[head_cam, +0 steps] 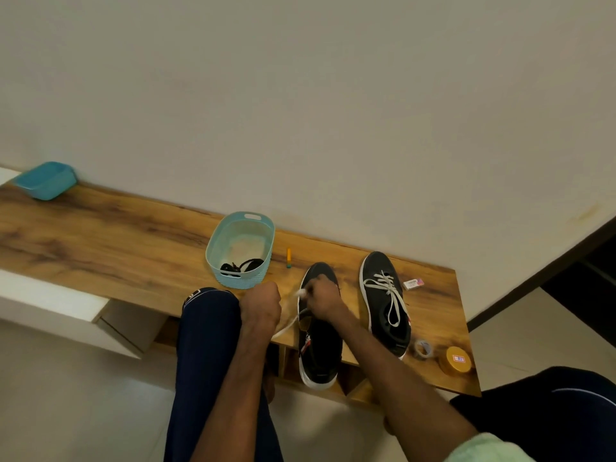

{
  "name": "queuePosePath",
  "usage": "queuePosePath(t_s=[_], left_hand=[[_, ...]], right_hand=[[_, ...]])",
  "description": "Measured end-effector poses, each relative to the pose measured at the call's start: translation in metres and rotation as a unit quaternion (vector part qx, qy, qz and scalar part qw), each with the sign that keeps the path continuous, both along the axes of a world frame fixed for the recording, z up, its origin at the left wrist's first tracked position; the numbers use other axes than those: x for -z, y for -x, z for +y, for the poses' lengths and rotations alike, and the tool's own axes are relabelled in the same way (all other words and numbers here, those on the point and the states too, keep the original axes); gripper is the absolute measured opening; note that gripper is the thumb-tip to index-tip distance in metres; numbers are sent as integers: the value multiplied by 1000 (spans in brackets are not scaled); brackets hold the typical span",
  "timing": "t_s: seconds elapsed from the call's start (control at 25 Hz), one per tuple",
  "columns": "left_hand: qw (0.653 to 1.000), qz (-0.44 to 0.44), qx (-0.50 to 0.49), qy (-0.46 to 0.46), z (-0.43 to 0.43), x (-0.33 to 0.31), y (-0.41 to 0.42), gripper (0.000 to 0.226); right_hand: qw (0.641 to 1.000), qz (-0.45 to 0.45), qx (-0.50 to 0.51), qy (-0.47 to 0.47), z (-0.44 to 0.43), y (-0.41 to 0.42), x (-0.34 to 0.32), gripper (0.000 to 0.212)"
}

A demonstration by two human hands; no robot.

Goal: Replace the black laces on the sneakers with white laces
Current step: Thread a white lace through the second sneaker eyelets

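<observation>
Two black sneakers with white soles lie on the wooden bench [100,235]. The right sneaker [383,301] is threaded with a white lace. The left sneaker [320,348] sits under my hands, its heel past the bench's front edge. My right hand [321,300] rests over its eyelets and pinches a white lace [288,325] near its tip. My left hand [261,306] is curled into a fist beside the shoe; the lace runs toward it, but its grip on the lace is hidden. Black laces [243,265] lie in the light-blue basket [233,278].
A yellow-green marker [288,258] lies behind the left sneaker. An eraser box [413,283], a tape roll [423,349] and a yellow tin [456,360] sit at the bench's right end. A blue tub [45,180] stands far left. My knee [206,311] touches the bench front.
</observation>
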State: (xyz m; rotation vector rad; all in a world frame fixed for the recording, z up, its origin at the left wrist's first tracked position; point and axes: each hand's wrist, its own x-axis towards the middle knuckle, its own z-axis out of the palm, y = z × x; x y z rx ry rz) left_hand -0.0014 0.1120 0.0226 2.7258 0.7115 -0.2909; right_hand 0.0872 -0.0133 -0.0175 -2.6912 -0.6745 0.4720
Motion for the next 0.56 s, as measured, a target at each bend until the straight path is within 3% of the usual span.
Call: queuePosePath(t_s=[0.12, 0.2, 0.24, 0.28, 0.36, 0.4, 0.44, 0.56], left_hand=[[1000, -23, -7, -9, 1, -3, -4, 26], [995, -101, -21, -2, 1, -2, -11, 23], [985, -153, -41, 61, -1, -2, -14, 22], [962, -194, -72, 179, -5, -5, -17, 30], [850, -207, -139, 464, -11, -13, -22, 51], [798, -203, -164, 544, -13, -16, -24, 55], [769, -199, -174, 582, -12, -17, -25, 55], [733, -215, -194, 615, -7, -18, -25, 44]], right_hand=[[961, 177, 116, -180, 4, -9, -35, 39], [932, 220, 118, -264, 9, -11, -60, 43], [923, 220, 110, -298, 13, -9, -70, 43], [923, 204, 101, -310, 17, -5, -77, 43], [939, 163, 93, -287, 19, 9, -80, 39], [946, 147, 90, -274, 17, 18, -77, 36], [950, 138, 86, -267, 15, 26, -73, 34], [952, 143, 82, -257, 2, 48, -54, 32]])
